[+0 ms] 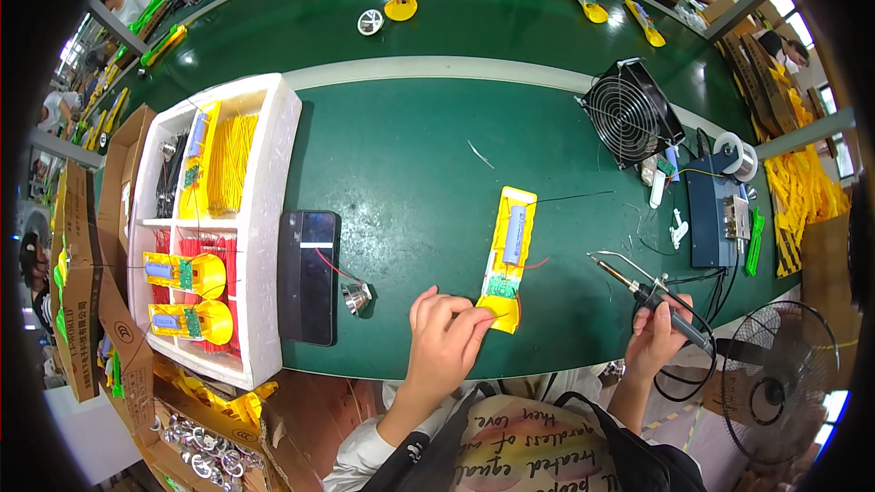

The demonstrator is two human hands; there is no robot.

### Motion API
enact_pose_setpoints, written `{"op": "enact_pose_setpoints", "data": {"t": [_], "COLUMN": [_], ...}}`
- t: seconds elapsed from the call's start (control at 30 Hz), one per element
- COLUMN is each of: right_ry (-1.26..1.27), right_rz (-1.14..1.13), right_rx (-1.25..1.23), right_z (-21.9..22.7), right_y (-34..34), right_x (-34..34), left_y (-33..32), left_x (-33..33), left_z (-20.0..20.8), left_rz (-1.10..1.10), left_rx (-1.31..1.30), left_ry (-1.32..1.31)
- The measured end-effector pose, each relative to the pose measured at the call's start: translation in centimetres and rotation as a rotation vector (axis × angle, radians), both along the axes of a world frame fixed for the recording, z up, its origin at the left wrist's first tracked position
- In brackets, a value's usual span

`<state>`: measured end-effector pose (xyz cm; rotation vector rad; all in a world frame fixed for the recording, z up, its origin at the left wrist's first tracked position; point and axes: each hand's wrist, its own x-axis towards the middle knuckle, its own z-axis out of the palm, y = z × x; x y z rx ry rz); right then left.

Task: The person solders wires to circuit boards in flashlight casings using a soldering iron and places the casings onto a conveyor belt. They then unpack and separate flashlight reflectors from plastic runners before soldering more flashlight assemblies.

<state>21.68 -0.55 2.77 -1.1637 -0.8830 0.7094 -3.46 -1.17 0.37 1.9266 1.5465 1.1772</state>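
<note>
On the green bench lies a yellow torch half-shell point(499, 241), set lengthwise in front of me. Inside it sit a blue battery cell point(516, 235) and a small green circuit board point(501, 286); a black wire and a red wire stick out to the right. My left hand point(445, 335) pinches the shell's wide near end between thumb and fingers. Held in my right hand point(658, 337) is a soldering iron point(649, 299) with a thin curved metal tube beside its tip. The tip points up-left, apart from the shell.
At left, a white foam box point(290, 141) holds wires and yellow shells. Beside it lie a black phone point(308, 301) and a silver reflector cup point(356, 297). A square fan point(629, 118), solder spool point(735, 157) and blue soldering station point(707, 219) stand right. A conveyor point(492, 14) runs behind.
</note>
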Motion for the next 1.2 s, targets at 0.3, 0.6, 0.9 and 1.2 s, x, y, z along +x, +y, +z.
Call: {"op": "enact_pose_setpoints", "data": {"t": [0.3,0.6,0.9,1.2], "right_ry": [-0.098,-0.166,-0.269,-0.248], "right_rz": [0.093,0.272,0.345,0.340], "right_rx": [0.022,-0.073,-0.152,-0.172], "right_z": [1.6,1.7,1.2,1.0], "right_y": [-0.7,-1.1,-1.2,-1.0], "right_x": [-2.2,-5.1,-5.4,-5.5], "left_y": [-0.1,-0.2,0.0,-0.1], "left_x": [0.5,1.9,1.8,1.8], "left_z": [0.0,-0.2,-0.2,-0.4], "left_rz": [0.099,0.301,0.292,0.289], "left_rx": [0.026,0.050,0.040,0.034], "left_ry": [-0.035,-0.115,-0.089,-0.095]}}
